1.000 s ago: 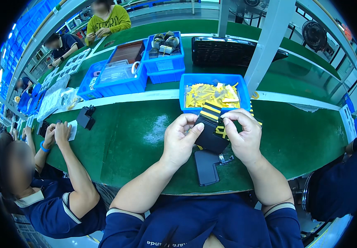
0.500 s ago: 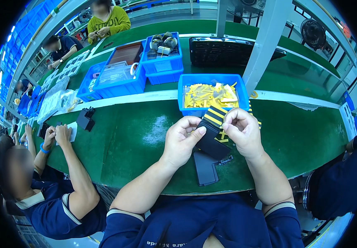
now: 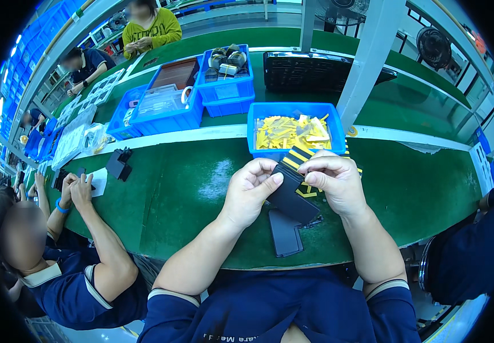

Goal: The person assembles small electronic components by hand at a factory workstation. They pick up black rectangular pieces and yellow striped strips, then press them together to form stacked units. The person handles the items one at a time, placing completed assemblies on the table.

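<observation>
My left hand (image 3: pixel 251 191) grips a flat black plastic part (image 3: pixel 294 201) by its upper left edge, thumb on top. Beyond that part's upper end shows a yellow-and-black striped piece (image 3: pixel 297 158); whether it is stuck on or lies behind cannot be told. At the striped piece's right side, my right hand (image 3: pixel 339 186) is closed in a pinch, and whatever its fingertips hold is too small to make out. Underneath, on the green table, rests a second black plastic part (image 3: pixel 285 237). Short yellow strips (image 3: pixel 307 192) show between my hands.
A blue bin (image 3: pixel 251 130) of yellow scraps stands just past my hands, beside a grey post (image 3: pixel 367 68). More blue bins (image 3: pixel 167 121) are farther left. At my left a co-worker (image 3: pixel 95 251) works with both hands near another black part (image 3: pixel 119 164).
My right hand's fingers have shifted slightly left along the striped piece and flattened over it. The held black part has barely moved. The co-worker's hands at left have moved a little.
</observation>
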The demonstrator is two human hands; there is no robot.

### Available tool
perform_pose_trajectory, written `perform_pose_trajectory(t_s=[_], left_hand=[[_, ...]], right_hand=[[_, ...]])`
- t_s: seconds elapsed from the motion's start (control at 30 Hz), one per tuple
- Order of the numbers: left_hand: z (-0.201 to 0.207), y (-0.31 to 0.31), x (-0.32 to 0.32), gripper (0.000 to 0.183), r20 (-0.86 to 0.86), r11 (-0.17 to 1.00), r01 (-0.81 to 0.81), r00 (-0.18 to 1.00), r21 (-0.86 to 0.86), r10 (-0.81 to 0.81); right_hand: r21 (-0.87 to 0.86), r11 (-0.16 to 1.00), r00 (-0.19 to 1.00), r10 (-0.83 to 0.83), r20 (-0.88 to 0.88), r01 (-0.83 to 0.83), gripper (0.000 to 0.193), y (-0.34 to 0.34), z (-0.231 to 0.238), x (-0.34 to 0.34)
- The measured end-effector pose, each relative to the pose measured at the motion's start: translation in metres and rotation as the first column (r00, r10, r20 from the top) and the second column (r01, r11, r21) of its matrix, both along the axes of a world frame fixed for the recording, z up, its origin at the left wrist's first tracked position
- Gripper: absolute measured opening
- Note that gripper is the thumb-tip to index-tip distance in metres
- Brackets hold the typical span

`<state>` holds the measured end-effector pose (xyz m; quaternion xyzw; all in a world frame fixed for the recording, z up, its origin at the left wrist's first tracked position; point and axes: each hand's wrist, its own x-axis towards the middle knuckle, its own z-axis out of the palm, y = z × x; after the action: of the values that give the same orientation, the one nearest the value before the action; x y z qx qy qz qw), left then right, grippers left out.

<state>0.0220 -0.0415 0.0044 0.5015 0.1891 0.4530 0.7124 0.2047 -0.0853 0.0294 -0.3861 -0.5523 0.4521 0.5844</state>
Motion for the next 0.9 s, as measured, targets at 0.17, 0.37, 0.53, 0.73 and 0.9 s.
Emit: perform_pose_trajectory(t_s=[0.17, 0.37, 0.53, 0.73, 0.9], left_hand=[[0.001, 0.000, -0.001, 0.015, -0.018, 0.999, -0.025, 1.000, 0.031, 0.025], [0.003, -0.002, 0.000, 0.015, 0.011, 0.994, -0.087, 0.996, 0.068, 0.086], [0.003, -0.001, -0.002, 0.015, 0.000, 0.987, -0.078, 0.997, 0.141, 0.079], [0.006, -0.005, 0.001, 0.015, -0.055, 0.969, -0.068, 0.995, 0.239, 0.084], [0.004, 0.003, -0.006, 0.014, -0.069, 0.970, -0.044, 0.996, 0.240, 0.062]], right_hand=[[0.001, 0.998, 0.998, -0.062, 0.018, 0.062, 0.013, -0.002, 0.001, -0.003], [-0.061, 0.994, 0.977, -0.104, -0.187, 0.094, 0.022, 0.000, 0.002, -0.009], [-0.296, 0.954, 0.972, -0.028, -0.232, -0.043, 0.023, 0.005, -0.004, 0.004], [-0.344, 0.939, 0.958, -0.086, -0.275, -0.014, 0.016, 0.006, -0.007, 0.000], [-0.171, 0.980, 0.994, -0.109, -0.008, 0.106, 0.011, 0.008, -0.007, 0.001]])
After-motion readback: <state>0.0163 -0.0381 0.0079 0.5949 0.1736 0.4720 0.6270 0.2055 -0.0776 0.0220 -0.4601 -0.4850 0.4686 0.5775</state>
